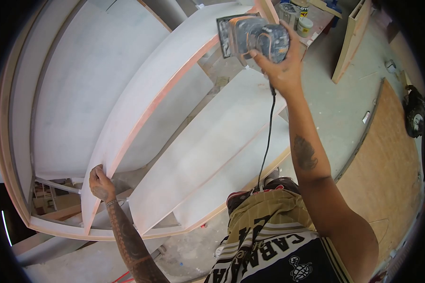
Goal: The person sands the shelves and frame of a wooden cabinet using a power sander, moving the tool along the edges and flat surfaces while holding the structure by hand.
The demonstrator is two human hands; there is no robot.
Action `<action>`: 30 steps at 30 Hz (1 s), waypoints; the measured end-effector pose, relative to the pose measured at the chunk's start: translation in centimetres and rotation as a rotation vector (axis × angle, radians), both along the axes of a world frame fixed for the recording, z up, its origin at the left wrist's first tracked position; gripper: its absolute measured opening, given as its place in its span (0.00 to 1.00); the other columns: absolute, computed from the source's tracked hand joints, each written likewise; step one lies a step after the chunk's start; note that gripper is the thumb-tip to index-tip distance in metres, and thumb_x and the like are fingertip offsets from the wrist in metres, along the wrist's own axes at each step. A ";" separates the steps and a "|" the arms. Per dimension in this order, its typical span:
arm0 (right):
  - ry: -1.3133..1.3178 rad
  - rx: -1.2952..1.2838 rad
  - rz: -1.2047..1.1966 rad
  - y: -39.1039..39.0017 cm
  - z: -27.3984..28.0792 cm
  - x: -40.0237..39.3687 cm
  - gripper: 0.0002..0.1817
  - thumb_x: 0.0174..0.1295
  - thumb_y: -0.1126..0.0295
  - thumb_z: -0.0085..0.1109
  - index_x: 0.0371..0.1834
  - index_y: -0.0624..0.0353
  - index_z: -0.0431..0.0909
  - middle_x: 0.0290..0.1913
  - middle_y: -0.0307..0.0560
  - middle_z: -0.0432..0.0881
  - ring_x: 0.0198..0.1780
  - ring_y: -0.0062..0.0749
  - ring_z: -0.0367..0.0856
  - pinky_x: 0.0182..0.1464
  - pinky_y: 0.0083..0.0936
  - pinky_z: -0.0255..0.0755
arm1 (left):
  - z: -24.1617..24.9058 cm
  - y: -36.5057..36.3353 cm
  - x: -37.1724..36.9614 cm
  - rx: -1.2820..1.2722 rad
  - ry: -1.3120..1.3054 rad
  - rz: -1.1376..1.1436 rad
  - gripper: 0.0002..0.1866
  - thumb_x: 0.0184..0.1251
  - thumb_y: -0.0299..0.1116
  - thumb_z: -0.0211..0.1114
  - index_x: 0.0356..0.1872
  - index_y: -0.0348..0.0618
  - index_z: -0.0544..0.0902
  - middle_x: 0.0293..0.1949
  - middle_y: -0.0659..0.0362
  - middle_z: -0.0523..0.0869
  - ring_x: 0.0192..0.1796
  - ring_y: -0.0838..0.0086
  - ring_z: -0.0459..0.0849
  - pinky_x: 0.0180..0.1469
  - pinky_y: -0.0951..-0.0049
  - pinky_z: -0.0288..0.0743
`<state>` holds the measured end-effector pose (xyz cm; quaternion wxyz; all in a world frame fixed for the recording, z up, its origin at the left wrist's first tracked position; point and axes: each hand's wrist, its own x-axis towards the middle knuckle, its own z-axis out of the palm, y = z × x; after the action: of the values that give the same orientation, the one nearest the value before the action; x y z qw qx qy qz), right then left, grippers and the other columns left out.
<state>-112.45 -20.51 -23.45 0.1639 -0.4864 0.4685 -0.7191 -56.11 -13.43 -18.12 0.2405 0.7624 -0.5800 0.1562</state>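
In the head view, my right hand (285,73) is wrapped around the rear body of a dusty black-and-orange electric sander (250,37). The sander is turned on its side, with its flat square pad facing left by the upper end of a curved white panel (132,89). A black power cord (270,122) runs from it down toward my waist. Lower left, my left hand (102,185) has its fingers curled over the edge of that same panel, whose narrow edge is pinkish bare wood.
Further white panels (198,151) stand within a curved wooden frame (12,179). Cans and a jar (304,27) sit at the upper right, near a leaning wooden piece (352,42). A brown wooden sheet (385,165) and a black wheel (415,118) are at the right.
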 end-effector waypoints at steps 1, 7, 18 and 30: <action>0.019 -0.050 0.009 0.0 -0.7 0.3 0.49 0.52 0.70 0.79 0.75 0.62 0.59 0.61 0.54 0.77 0.60 0.34 0.80 0.60 0.29 0.78 | 0.0 0.0 0.1 -0.002 0.006 -0.003 0.21 0.75 0.45 0.53 0.42 0.42 0.90 0.42 0.49 0.91 0.45 0.53 0.88 0.51 0.57 0.78; 0.182 0.048 0.080 2.9 -1.7 7.3 0.54 0.43 0.61 0.83 0.75 0.57 0.62 0.69 0.55 0.72 0.71 0.47 0.72 0.72 0.40 0.67 | -2.1 -0.6 4.2 -0.021 0.015 -0.108 0.19 0.77 0.40 0.53 0.45 0.38 0.89 0.45 0.49 0.91 0.47 0.56 0.87 0.52 0.59 0.78; 0.317 0.024 0.486 8.8 0.5 19.0 0.53 0.40 0.70 0.81 0.74 0.42 0.63 0.72 0.50 0.63 0.65 0.52 0.76 0.49 0.39 0.86 | -1.6 -0.6 5.5 0.098 -0.205 -0.089 0.24 0.77 0.49 0.49 0.48 0.43 0.88 0.47 0.51 0.89 0.50 0.53 0.86 0.53 0.58 0.76; -0.049 0.070 0.231 4.3 2.2 10.2 0.50 0.47 0.69 0.78 0.75 0.46 0.59 0.68 0.52 0.65 0.65 0.56 0.74 0.62 0.43 0.76 | -1.5 -1.0 5.7 0.082 0.005 -0.043 0.28 0.78 0.52 0.46 0.50 0.39 0.86 0.48 0.46 0.88 0.51 0.51 0.85 0.54 0.59 0.76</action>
<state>-102.27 -16.25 -21.21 0.2742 -0.5132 0.4301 -0.6902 -50.37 -14.46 -19.63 0.2138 0.7594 -0.6015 0.1254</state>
